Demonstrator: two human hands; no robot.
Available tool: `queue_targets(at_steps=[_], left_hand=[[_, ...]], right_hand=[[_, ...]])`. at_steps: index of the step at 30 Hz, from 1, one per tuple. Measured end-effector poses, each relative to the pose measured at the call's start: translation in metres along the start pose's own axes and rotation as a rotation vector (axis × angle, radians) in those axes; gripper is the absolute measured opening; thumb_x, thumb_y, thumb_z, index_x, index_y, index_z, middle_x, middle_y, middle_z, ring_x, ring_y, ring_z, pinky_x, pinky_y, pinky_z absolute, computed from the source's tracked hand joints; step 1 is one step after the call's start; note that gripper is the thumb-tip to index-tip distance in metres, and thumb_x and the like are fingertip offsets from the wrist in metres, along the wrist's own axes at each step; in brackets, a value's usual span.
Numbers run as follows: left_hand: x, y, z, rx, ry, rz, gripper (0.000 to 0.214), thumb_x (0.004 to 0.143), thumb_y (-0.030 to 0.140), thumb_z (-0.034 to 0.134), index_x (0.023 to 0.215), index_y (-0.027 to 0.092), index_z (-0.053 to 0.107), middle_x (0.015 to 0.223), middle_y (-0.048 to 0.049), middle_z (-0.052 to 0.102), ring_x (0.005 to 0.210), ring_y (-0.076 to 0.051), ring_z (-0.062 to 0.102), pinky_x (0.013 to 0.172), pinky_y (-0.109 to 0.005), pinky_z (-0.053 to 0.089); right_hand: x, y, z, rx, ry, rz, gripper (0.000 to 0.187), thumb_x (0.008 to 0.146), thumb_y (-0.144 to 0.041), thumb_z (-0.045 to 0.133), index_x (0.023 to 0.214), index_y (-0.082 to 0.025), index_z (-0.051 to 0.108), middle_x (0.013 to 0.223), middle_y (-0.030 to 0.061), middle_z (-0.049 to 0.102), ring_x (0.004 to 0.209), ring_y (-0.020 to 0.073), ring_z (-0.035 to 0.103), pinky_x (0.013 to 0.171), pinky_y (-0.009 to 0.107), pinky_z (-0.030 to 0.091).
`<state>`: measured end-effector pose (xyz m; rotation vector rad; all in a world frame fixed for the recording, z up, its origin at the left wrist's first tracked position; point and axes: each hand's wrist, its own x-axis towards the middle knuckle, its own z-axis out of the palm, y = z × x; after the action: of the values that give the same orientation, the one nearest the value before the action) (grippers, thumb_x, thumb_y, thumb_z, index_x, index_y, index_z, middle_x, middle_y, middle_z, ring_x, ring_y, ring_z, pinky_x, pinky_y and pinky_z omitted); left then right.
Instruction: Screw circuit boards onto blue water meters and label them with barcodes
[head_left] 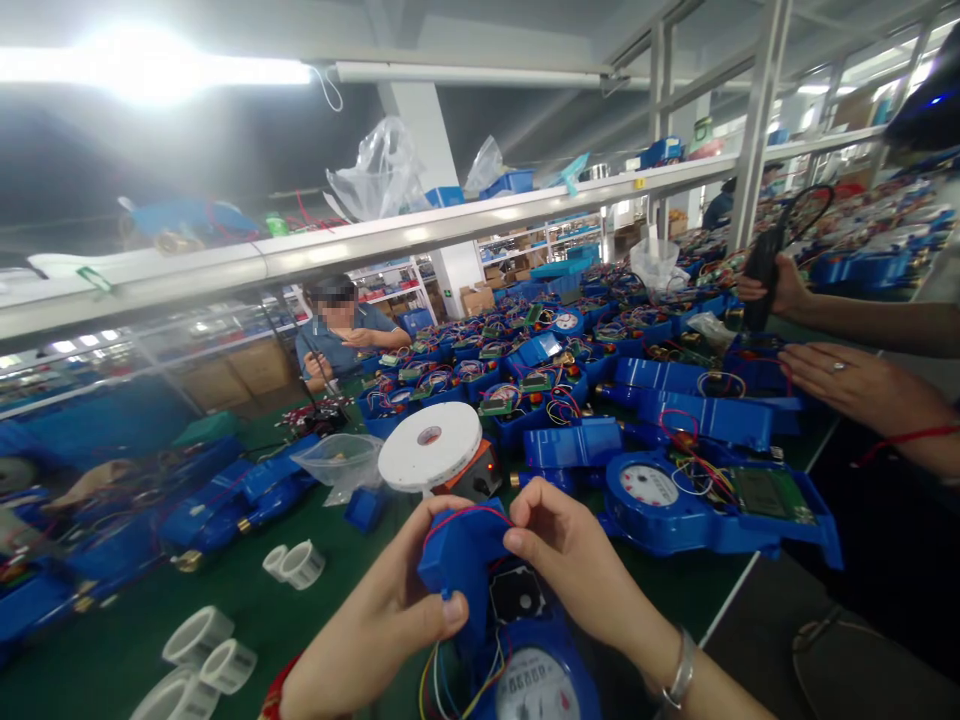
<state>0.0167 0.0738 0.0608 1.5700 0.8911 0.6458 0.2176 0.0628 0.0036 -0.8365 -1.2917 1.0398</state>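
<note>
My left hand (397, 605) grips a blue plastic housing part (450, 562), thumb on its near side and fingers behind. A thin red wire (472, 508) arches over the top of that part to my right hand (574, 560), whose thumb and forefinger are pinched on it. Under my hands lies a blue water meter (577, 665) with a round dial (536, 685), a black square compartment (516, 597) and loose coloured wires (442, 690). Just beyond stands a white round reel (430, 447) on an orange and black device (472, 475).
At right lies another water meter (649, 490) with a green circuit board (772, 492). Many blue meters (480, 370) fill the bench behind. White tape rolls (199, 640) and a plastic bag (341, 462) lie left. A co-worker's hands (862, 390) work at right; another person (345, 340) sits opposite.
</note>
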Motion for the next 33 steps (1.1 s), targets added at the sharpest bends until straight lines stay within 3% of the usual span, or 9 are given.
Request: queue_targets(at_steps=[3, 6, 9, 13, 16, 22, 28, 33], left_hand=[[-0.003, 0.004, -0.001, 0.096, -0.036, 0.046, 0.058, 0.082, 0.045, 0.068, 0.132, 0.03, 0.043, 0.127, -0.0043, 0.057, 0.102, -0.019, 0.06, 0.083, -0.027, 0.05], [-0.003, 0.004, 0.002, 0.197, 0.02, 0.07, 0.052, 0.087, 0.039, 0.063, 0.132, 0.031, 0.038, 0.127, -0.0034, 0.058, 0.106, -0.019, 0.06, 0.089, -0.029, 0.049], [-0.001, 0.002, 0.012, 0.355, 0.145, 0.101, 0.049, 0.089, 0.032, 0.057, 0.132, 0.031, 0.034, 0.129, -0.0041, 0.057, 0.109, -0.02, 0.06, 0.092, -0.034, 0.049], [0.0, -0.007, 0.033, 0.686, 0.361, 0.175, 0.059, 0.077, 0.018, 0.062, 0.13, 0.029, 0.038, 0.126, -0.0056, 0.057, 0.115, -0.026, 0.056, 0.098, -0.044, 0.045], [0.0, -0.013, 0.045, 0.848, 0.443, 0.233, 0.057, 0.071, 0.015, 0.064, 0.124, 0.024, 0.047, 0.118, -0.0078, 0.06, 0.113, -0.029, 0.056, 0.093, -0.046, 0.047], [-0.001, -0.014, 0.049, 0.95, 0.446, 0.305, 0.053, 0.073, 0.015, 0.065, 0.123, 0.024, 0.052, 0.115, -0.0053, 0.063, 0.111, -0.028, 0.055, 0.092, -0.045, 0.048], [0.001, -0.013, 0.049, 0.948, 0.443, 0.255, 0.05, 0.072, 0.018, 0.068, 0.121, 0.024, 0.055, 0.116, -0.0044, 0.064, 0.109, -0.028, 0.054, 0.092, -0.045, 0.046], [0.002, -0.014, 0.048, 0.956, 0.448, 0.249, 0.051, 0.073, 0.017, 0.066, 0.122, 0.023, 0.055, 0.114, -0.0046, 0.064, 0.107, -0.029, 0.053, 0.09, -0.044, 0.046]], right_hand=[[-0.008, 0.002, 0.0, -0.215, 0.036, -0.05, 0.02, 0.094, -0.03, 0.058, 0.078, -0.022, 0.049, 0.074, -0.0034, 0.048, 0.069, 0.0143, 0.046, 0.065, 0.026, 0.036], [-0.017, 0.004, 0.003, -0.378, 0.068, -0.139, 0.018, 0.099, -0.029, 0.047, 0.082, -0.022, 0.047, 0.082, -0.0008, 0.054, 0.075, 0.0157, 0.051, 0.069, 0.028, 0.037], [-0.022, 0.005, 0.006, -0.243, -0.001, -0.121, 0.02, 0.102, -0.032, 0.04, 0.084, -0.023, 0.043, 0.083, -0.0002, 0.058, 0.078, 0.016, 0.054, 0.072, 0.028, 0.039], [-0.024, 0.001, -0.001, 0.036, -0.071, 0.046, 0.026, 0.095, -0.049, 0.053, 0.099, -0.025, 0.044, 0.072, -0.0049, 0.051, 0.063, 0.0134, 0.047, 0.059, 0.024, 0.036], [-0.023, -0.011, -0.012, -0.026, -0.061, 0.026, 0.035, 0.092, -0.056, 0.053, 0.104, -0.023, 0.053, 0.078, -0.0018, 0.054, 0.069, 0.0149, 0.048, 0.063, 0.026, 0.037], [-0.02, -0.03, -0.023, -0.355, -0.105, 0.026, 0.022, 0.089, -0.037, 0.065, 0.075, -0.021, 0.061, 0.075, -0.0015, 0.058, 0.075, 0.0169, 0.053, 0.071, 0.027, 0.039], [-0.022, -0.022, -0.027, -0.066, -0.188, 0.136, 0.025, 0.089, -0.038, 0.067, 0.074, -0.02, 0.059, 0.107, 0.0051, 0.066, 0.103, 0.0243, 0.06, 0.091, 0.034, 0.041], [-0.023, -0.021, -0.027, 0.036, -0.211, 0.191, 0.023, 0.087, -0.036, 0.069, 0.075, -0.02, 0.058, 0.104, 0.0063, 0.07, 0.099, 0.0239, 0.063, 0.088, 0.035, 0.043]])
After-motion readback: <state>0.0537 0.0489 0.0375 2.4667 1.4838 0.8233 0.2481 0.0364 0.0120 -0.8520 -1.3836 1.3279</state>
